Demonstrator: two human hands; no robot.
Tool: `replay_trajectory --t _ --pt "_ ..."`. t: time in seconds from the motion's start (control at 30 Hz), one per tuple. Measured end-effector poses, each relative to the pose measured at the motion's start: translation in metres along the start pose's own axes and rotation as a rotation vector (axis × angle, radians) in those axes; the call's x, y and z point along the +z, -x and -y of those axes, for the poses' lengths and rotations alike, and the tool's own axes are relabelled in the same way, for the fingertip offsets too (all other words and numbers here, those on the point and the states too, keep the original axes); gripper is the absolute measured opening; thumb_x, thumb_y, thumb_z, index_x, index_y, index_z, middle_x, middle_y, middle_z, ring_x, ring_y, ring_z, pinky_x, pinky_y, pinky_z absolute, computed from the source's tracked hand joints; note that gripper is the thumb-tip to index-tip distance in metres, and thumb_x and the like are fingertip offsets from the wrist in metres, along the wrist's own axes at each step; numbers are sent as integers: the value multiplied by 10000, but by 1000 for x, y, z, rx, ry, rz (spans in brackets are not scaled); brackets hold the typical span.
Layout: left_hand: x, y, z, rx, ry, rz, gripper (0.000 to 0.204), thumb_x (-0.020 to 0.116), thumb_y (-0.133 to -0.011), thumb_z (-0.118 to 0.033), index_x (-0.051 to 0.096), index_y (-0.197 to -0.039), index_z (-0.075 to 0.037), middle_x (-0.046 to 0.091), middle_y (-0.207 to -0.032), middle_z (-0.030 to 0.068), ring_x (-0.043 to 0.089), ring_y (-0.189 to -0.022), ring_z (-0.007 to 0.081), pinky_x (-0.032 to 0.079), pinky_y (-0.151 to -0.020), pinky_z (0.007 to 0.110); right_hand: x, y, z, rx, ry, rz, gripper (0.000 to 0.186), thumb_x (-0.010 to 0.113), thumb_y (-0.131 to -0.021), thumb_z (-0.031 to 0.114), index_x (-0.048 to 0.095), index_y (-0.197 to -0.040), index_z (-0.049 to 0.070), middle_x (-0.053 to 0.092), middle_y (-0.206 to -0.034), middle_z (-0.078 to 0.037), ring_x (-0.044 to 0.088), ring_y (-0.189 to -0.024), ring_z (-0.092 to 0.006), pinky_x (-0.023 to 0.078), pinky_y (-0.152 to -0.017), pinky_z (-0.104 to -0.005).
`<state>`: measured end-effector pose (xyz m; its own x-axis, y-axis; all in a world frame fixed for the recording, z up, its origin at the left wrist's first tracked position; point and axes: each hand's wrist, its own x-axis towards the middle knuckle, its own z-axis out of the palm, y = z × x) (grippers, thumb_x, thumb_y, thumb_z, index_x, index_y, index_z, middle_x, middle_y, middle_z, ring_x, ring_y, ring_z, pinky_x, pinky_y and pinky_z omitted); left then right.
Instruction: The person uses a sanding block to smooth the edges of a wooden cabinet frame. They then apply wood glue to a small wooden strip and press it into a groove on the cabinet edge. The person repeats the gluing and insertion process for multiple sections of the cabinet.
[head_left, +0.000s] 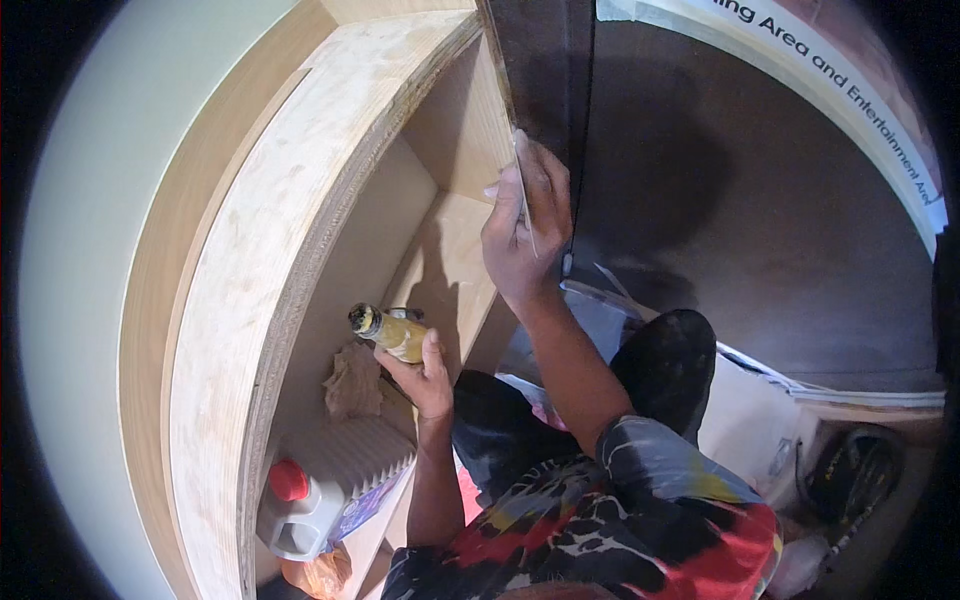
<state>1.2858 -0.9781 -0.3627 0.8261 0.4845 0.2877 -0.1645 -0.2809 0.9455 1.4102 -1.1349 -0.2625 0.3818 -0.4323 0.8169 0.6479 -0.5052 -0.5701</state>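
Observation:
My left hand [428, 382] is closed round a small bottle of yellowish stuff [402, 339], its smeared dark neck tilted up and to the left. It hangs inside the pale wooden cabinet [345, 165], above a crumpled beige cloth [352, 381]. Farther up, my right hand [528, 222] pinches a thin flat piece [525, 195] seen edge-on, so its kind is unclear. Whitish dust covers those fingertips. They are by the front edge of the cabinet's upright panel, where it meets a dark brown panel [650, 150]; whether the piece touches it is hard to tell.
A white plastic jug [308, 515] with a red cap stands at the lower left, near an orange plastic bag [318, 573]. My knees are beside the cabinet, next to clear plastic sheeting [590, 318]. At the lower right lies a dark bag [856, 470].

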Motion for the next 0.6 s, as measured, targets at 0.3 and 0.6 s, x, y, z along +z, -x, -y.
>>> replay_trajectory --t 0.3,0.6 --pt "2 0 -4 13 1 -9 533 626 -912 -101 306 -1323 14 488 -1151 137 507 -1016 197 432 -899 344 18 -32 5 -49 45 -56 364 514 -907 -44 538 -1270 -38 555 -1138 -228 619 -907 -307 540 -723 -346" --pt "0 -1 -1 8 23 8 551 651 -899 -108 306 -1313 10 489 -1147 135 509 -1007 192 442 -881 339 20 -34 13 -116 71 -27 417 554 -867 -68 541 -1281 -25 558 -1133 -213 607 -982 -339 522 -823 -399"
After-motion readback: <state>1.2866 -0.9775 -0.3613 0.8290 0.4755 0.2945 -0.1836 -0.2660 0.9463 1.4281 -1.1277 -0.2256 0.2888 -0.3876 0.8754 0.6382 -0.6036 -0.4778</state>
